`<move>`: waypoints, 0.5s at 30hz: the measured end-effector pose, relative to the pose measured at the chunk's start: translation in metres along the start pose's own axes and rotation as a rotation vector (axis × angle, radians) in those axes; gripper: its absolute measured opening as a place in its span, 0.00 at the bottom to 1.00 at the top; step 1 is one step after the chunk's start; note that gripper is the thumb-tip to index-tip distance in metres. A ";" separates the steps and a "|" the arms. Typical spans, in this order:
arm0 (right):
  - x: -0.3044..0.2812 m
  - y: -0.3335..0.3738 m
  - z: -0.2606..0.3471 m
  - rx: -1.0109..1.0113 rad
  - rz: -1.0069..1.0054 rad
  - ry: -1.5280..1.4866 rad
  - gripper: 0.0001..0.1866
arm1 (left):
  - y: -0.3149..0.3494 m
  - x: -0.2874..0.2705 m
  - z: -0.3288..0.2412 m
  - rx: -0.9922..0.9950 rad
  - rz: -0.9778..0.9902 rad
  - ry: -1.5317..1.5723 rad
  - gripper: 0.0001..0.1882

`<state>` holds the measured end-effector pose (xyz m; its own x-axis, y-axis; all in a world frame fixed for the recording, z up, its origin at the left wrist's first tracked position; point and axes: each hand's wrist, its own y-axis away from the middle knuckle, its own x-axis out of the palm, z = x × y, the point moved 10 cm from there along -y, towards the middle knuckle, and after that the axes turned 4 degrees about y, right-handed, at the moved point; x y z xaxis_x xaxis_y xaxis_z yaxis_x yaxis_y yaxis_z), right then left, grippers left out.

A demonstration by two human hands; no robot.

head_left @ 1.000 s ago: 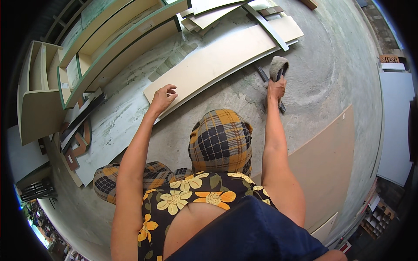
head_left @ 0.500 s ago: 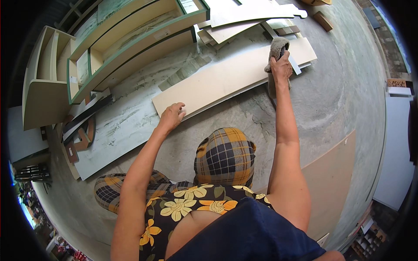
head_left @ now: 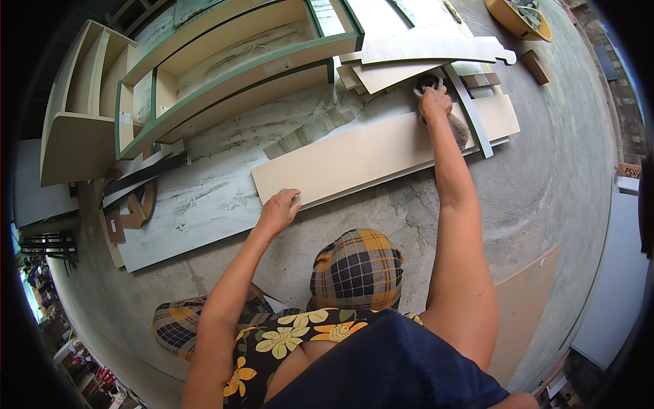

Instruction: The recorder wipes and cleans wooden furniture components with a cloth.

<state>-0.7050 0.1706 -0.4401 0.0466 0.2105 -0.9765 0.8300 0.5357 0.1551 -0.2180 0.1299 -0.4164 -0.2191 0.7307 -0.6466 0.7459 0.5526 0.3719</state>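
A long cream board [head_left: 354,153] lies slanted in front of me, stacked on another thin panel. At its near left corner my left hand [head_left: 278,213] has its fingers bent over the edge, steadying it. Farther out, my right hand [head_left: 437,103] is closed on a bunched grey fuzzy cloth [head_left: 458,133], above the board's far edge towards its right end. Part of the cloth hangs below the wrist; a dark fold shows at the fingertips. A narrow grey strip [head_left: 470,112] crosses the board just right of that hand.
Beneath lies a large pale marbled panel [head_left: 184,235]. A cream cabinet frame with green edges [head_left: 238,82] stands at the back left. White cut boards [head_left: 429,51] pile up behind the right hand. A yellow basin [head_left: 519,19] and a brown block [head_left: 535,67] sit back right.
My right hand has moved from the board's right end to its far edge, carrying the cloth. The grey strip now shows more fully. My left hand stays at the corner; the view has shifted slightly.
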 end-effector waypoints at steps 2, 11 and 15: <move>0.000 0.018 0.027 -0.045 0.070 -0.099 0.18 | 0.001 -0.001 0.003 -0.005 -0.002 -0.019 0.17; -0.025 0.027 0.069 0.045 0.165 -0.260 0.28 | -0.007 0.000 0.001 0.003 -0.029 -0.009 0.15; -0.022 0.018 0.076 0.075 0.160 -0.278 0.27 | -0.010 0.001 0.009 -0.051 0.031 0.014 0.13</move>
<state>-0.6490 0.1134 -0.4277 0.3209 0.0503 -0.9458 0.8382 0.4498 0.3083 -0.2201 0.1212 -0.4269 -0.2055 0.7531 -0.6250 0.7196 0.5491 0.4249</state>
